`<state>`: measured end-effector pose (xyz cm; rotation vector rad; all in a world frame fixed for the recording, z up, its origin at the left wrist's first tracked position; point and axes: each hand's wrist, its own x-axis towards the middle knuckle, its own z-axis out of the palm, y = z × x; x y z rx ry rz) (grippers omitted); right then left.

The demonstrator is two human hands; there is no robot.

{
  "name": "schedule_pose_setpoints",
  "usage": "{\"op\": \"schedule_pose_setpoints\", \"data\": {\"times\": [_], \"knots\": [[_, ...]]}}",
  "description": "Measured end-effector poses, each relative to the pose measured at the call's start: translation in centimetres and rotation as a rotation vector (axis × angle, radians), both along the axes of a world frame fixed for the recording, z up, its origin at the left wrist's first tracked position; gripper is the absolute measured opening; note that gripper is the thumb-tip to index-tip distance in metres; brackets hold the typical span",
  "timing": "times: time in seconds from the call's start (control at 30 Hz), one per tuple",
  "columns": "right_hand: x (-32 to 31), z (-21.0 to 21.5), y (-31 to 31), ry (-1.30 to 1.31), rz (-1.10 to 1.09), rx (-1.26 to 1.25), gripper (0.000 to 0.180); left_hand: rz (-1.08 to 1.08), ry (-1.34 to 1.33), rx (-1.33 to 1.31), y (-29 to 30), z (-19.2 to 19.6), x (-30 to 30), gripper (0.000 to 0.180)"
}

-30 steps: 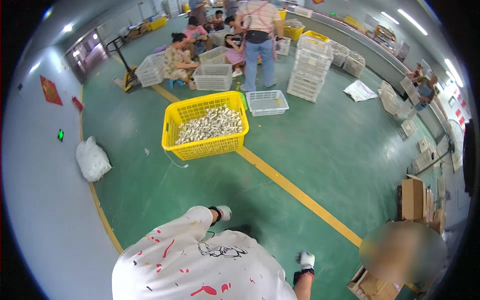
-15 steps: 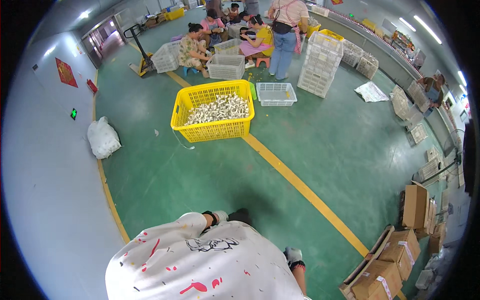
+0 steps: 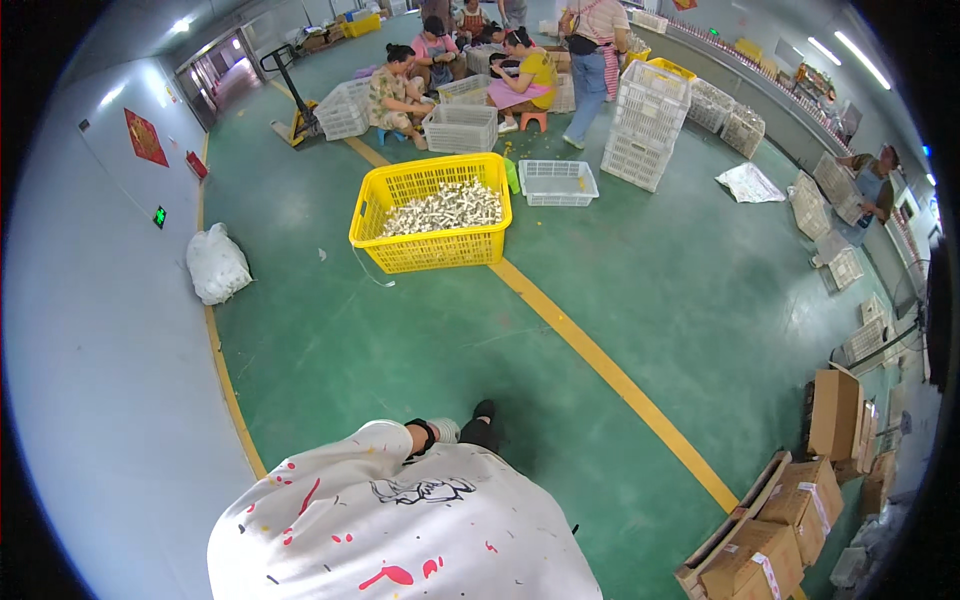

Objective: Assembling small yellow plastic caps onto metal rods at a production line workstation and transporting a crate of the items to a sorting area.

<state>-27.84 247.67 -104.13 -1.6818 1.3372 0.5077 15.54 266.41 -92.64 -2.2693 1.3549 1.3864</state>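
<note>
My left hand (image 3: 445,430), in a pale glove with a dark band at the wrist, hangs low in front of my white spattered shirt (image 3: 400,520). Its fingers are too small and partly hidden to tell whether they hold anything. My right hand is out of sight behind the shirt; only a dark speck shows at the shirt's right edge. On the floor ahead, well away from my hands, stands a yellow plastic basket (image 3: 430,252). Many small white and metallic-looking pieces (image 3: 445,208) are heaped in it. A dark shoe (image 3: 484,409) of mine shows beyond the left hand.
A shallow pale crate (image 3: 558,185) lies behind the basket, near a tall crate stack (image 3: 645,125). Several people sit farther back among crates; one person stands. A pallet jack (image 3: 295,110) and white sack (image 3: 218,264) are at left. Cardboard boxes (image 3: 790,520) lie at right.
My right hand has gone out of view behind the shirt. My dark shoe now shows ahead. The yellow basket sits slightly higher in view. The standing person has shifted right.
</note>
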Motion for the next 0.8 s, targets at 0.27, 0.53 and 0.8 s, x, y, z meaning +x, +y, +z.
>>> {"op": "schedule_pose_setpoints", "data": {"times": [0.27, 0.53, 0.8], "knots": [[3.4, 4.0, -1.8, -0.307, -0.243, 0.119, 0.019, 0.000, 0.055, -0.061, -1.1, -0.2, -0.7, 0.036], [3.9, 6.1, -1.1, -0.272, -0.461, 0.210, 0.020, -0.011, 0.036, -0.092, -1.7, 0.8, -0.7, 0.035], [-3.8, -6.8, 2.6, 0.050, -0.055, -0.058, 0.031, -0.038, 0.068, -0.073, -2.1, -0.1, -0.4, 0.036]]}}
